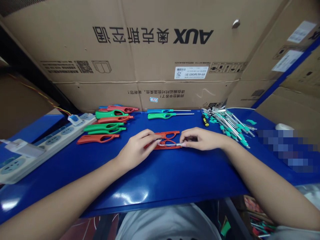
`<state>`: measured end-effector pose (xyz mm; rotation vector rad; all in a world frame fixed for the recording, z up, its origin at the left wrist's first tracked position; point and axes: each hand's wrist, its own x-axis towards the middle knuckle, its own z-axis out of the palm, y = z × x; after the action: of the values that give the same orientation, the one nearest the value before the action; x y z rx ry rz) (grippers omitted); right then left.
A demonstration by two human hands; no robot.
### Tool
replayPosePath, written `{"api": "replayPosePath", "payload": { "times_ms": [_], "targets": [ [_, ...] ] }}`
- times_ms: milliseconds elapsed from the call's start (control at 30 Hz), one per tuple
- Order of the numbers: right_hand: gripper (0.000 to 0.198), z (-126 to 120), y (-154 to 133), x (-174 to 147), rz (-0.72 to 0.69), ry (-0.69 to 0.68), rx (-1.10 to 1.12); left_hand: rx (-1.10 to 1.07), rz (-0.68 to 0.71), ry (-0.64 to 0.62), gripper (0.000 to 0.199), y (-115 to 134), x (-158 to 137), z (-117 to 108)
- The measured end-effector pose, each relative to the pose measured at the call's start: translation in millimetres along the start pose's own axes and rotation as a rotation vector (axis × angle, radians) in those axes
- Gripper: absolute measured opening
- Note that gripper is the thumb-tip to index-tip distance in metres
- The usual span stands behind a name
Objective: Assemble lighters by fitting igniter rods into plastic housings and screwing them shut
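Note:
Two red lighter shell halves (171, 134) lie one behind the other on the blue table before me. My left hand (137, 148) covers their left ends, finger and thumb drawn together near a thin white wire (162, 144); what the tips grip is partly hidden. From that wire a slim silver metal piece (172, 144) runs right across the nearer half. My right hand (200, 139) is closed, with thumb and fingers pinching the right end of this metal piece by the shells' tips.
Several red and green lighter bodies (105, 127) lie at left beside a white power strip (53, 143). Behind are two long-nosed lighters (162, 115). At right lie a heap of metal tubes with green parts (231, 125) and a yellow-black screwdriver (205, 121). Cardboard (140, 70) stands behind.

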<state>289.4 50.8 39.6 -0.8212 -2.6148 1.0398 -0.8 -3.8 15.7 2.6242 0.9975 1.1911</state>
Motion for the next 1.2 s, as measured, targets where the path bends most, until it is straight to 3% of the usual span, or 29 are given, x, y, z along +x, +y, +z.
{"api": "replayPosePath", "payload": {
  "times_ms": [100,367,600,800,1200],
  "targets": [
    [0.03,-1,1,0,-0.022,-0.007,-0.027,-0.012,-0.054,-0.056,0.021,-3,-1,1],
    [0.031,-2,0,-1,0.151,0.038,0.0,0.046,-0.106,-0.205,0.022,-9,-1,7],
    [0.021,-5,1,-2,0.155,0.042,-0.177,0.051,-0.101,-0.22,0.017,-9,-1,14],
    [0.013,-5,2,-4,0.144,0.022,-0.203,0.031,-0.1,-0.214,0.015,-11,-4,18],
    [0.017,3,-11,1,0.086,-0.018,-0.499,0.054,-0.073,-0.164,0.012,-13,-5,20]
  ]
}}
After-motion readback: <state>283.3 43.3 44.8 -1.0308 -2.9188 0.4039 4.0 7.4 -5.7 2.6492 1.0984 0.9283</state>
